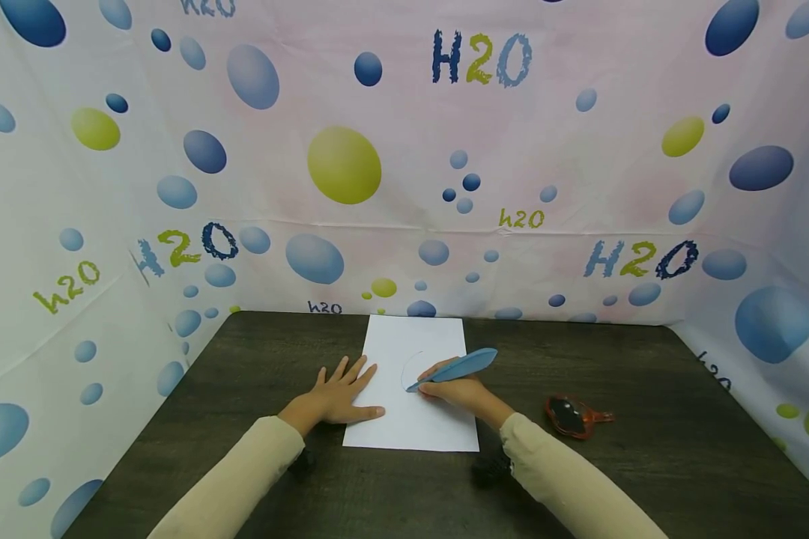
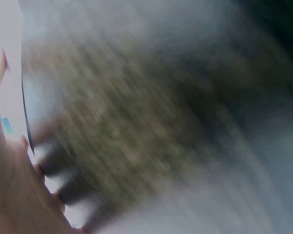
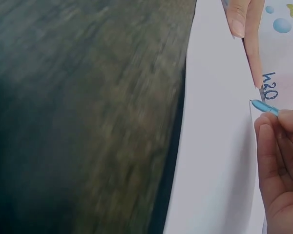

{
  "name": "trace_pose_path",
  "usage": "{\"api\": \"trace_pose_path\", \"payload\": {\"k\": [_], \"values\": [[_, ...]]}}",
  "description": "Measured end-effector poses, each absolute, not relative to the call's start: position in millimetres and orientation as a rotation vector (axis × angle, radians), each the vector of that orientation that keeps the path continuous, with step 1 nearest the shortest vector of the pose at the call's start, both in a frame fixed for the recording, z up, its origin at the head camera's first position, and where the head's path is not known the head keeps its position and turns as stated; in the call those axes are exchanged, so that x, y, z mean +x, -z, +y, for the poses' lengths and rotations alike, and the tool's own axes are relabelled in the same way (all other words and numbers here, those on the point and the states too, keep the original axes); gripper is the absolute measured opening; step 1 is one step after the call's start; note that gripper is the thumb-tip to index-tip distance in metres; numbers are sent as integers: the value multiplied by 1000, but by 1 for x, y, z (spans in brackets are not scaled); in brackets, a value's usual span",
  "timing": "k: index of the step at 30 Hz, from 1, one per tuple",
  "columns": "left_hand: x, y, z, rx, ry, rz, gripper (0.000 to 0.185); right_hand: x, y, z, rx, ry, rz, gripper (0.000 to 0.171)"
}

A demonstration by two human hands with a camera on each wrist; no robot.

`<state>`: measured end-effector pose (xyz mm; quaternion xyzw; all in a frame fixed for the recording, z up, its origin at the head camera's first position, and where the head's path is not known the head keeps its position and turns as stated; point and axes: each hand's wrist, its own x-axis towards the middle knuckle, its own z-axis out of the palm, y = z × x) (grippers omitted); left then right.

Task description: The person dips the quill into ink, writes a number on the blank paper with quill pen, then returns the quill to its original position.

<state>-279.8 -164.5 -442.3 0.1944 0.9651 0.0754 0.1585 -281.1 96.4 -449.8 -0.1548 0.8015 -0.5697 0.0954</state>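
Curve (image 1: 403, 367) apparently being drawn | blue pen (image 1: 468, 364) pinched by right hand (image 1: 457, 391), tip centred on paper (image 1: 414, 421) | left hand (image 1: 335, 395) laid spread at paper's 9 o'clock edge | next, steady stroke seemingly required

A blue pen (image 1: 464, 365), white paper (image 1: 428, 430) with a thin dark curve (image 1: 402, 372), and cream sleeves (image 1: 232, 483) contrast with a dark, wood-grain table (image 1: 297, 344); the white-and-pale-pink backdrop (image 1: 411, 112) carries blue and lime-green dots (image 1: 344, 165) and "H2O" lettering (image 1: 446, 57).
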Motion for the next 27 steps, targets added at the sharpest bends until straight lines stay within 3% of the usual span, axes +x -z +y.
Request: {"api": "trace_pose_path", "payload": {"k": [27], "values": [[-284, 447, -166, 583, -238, 2763, 93, -279, 439, 131, -507, 1626, 2328, 25]]}}
